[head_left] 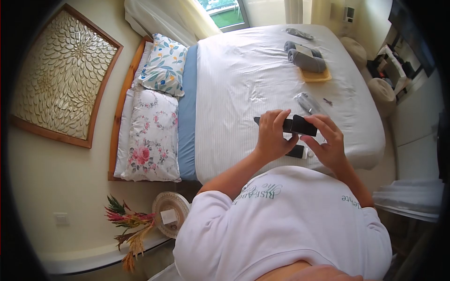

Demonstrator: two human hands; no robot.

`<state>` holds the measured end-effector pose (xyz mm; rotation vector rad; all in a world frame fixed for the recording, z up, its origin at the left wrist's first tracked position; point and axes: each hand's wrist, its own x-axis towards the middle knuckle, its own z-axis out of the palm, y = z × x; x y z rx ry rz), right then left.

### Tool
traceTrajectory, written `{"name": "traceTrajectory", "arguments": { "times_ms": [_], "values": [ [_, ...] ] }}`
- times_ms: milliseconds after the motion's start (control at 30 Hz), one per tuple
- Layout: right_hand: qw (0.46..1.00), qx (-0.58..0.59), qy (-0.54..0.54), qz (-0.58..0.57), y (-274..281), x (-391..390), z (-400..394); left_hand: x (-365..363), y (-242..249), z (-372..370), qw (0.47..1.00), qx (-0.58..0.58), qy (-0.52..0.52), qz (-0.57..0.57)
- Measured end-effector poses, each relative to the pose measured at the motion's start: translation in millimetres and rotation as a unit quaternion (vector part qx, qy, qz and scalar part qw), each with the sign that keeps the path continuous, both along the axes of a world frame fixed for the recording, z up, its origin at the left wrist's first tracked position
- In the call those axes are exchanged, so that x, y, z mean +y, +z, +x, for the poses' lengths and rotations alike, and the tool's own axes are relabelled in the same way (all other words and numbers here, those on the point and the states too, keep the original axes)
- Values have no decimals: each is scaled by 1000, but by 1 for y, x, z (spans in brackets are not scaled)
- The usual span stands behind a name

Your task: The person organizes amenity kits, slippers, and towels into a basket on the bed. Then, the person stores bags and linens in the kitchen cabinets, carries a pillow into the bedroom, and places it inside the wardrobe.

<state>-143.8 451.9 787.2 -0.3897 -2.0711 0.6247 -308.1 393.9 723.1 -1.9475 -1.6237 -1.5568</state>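
Both hands meet over the near part of the bed around a dark object. My left hand (274,133) is closed on its longer, flat black piece, one end sticking out left past the knuckles. My right hand (330,140) pinches the black block-shaped piece (303,125) at the other end between thumb and fingers. The two pieces lie end to end; I cannot tell whether they are joined. Below the hands a black item with a white end (296,151) lies on the bed, partly covered by my left hand. Beyond them is a clear plastic pouch (307,103), beside a small dark item (327,101).
Farther up the white-sheeted bed (239,84) are rolled grey towels (307,60) on a yellow cloth (315,75) and a grey bundle (300,33). A floral pillow (152,140) and a leaf-print pillow (164,63) rest at the headboard. Dried flowers (133,225) stand at lower left.
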Motion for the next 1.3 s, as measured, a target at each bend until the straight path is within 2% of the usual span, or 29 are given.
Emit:
{"name": "traceTrajectory", "arguments": {
  "times_ms": [200, 300, 500, 733, 800, 900, 933, 1000, 1100, 1300],
  "values": [
    [999, -43, 3, -4, -1, -3, 2, 1, 4, -8, 999, 32, -13, 13],
    [1000, 2, -5, 14, -6, -4, 2, 2, 1, -12, 998, 50, -9, 25],
    [999, 7, -14, 41, -7, -7, 2, 2, -2, -15, 997, 64, 2, 44],
    [993, 35, 6, -114, -8, -14, 6, 1, -1, -17, 991, 112, -1, 70],
    [987, 42, 16, -154, -10, -10, 7, 2, -1, -15, 994, 84, -28, 71],
    [897, 60, 75, -431, -9, 5, 10, 9, 6, -16, 993, 78, -69, 55],
    [877, 28, 108, -468, -16, 19, 13, 11, 9, -17, 992, 80, -84, 42],
    [880, 20, 137, -454, -17, 32, 12, 19, 20, -24, 988, 130, -83, 7],
    [897, 22, 123, -424, -10, 33, 12, 29, 32, -31, 979, 173, -98, -35],
    [809, 79, 133, -567, -34, 50, 16, 44, 20, -13, 977, 152, -123, -81]
  ]
}}
